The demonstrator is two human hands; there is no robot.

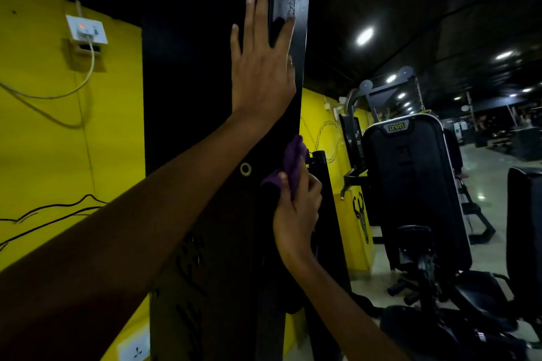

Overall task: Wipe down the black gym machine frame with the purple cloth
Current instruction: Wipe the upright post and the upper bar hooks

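Purple cloth is bunched up in the right hand, fingers curled round it and thumb on top, pressing it against the right-hand edge of the black gym machine frame, roughly halfway up the tall upright panel. The left hand is higher up on the same panel, fingers straight and spread, flat against it near that same edge, holding nothing, looks like it's just bracing. As for progress, honestly hard to call: the panel is so dark you can't see any wiped vs dusty patches, though there's a faint smudgy mark up near the top by the left fingertips. My guess is it's mid-job. The cloth is on the edge at mid height, so the stretch above it toward the top and the whole lower part with the cut-out lettering probably still need a pass, plus the wide face toward the yellow wall. The other machines behind aren't being touched.
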